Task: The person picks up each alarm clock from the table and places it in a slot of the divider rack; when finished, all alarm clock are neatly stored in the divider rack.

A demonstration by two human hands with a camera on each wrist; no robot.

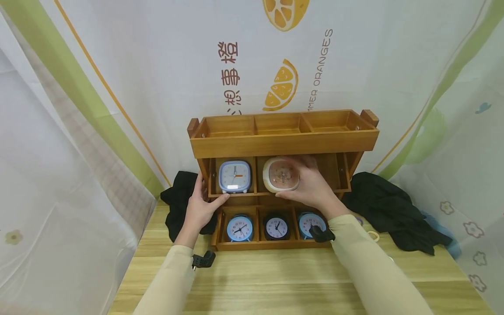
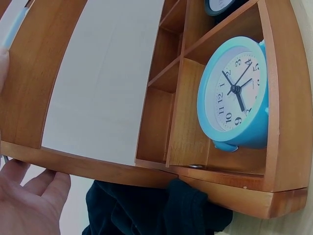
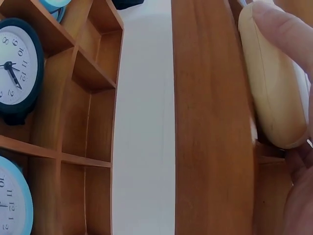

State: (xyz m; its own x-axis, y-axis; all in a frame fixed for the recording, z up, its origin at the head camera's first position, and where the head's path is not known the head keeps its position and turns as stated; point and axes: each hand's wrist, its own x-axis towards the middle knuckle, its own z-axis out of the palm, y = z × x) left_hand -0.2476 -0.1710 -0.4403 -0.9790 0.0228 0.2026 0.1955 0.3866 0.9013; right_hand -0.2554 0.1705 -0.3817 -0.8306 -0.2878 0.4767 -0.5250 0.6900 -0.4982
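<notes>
My right hand (image 1: 315, 186) grips a cream alarm clock (image 1: 281, 175) with a pinkish face, in the centre compartment of the wooden shelf's middle tier. In the right wrist view the thumb (image 3: 279, 24) lies along the rounded edge of that clock. A lavender square alarm clock (image 1: 235, 176) stands in the compartment to its left. My left hand (image 1: 198, 210) holds the left end of the wooden shelf (image 1: 283, 146), thumb at the front edge below the lavender clock. In the left wrist view its fingers (image 2: 56, 188) touch the outer side wall.
The bottom tier holds two light blue round clocks, one left (image 1: 239, 228) and one right (image 1: 311, 224), with a black round clock (image 1: 276, 227) between. Black cloth lies left (image 1: 179, 205) and right (image 1: 390, 210) of the shelf. A printed curtain (image 1: 157, 52) hangs behind the wood-grain table (image 1: 267, 280).
</notes>
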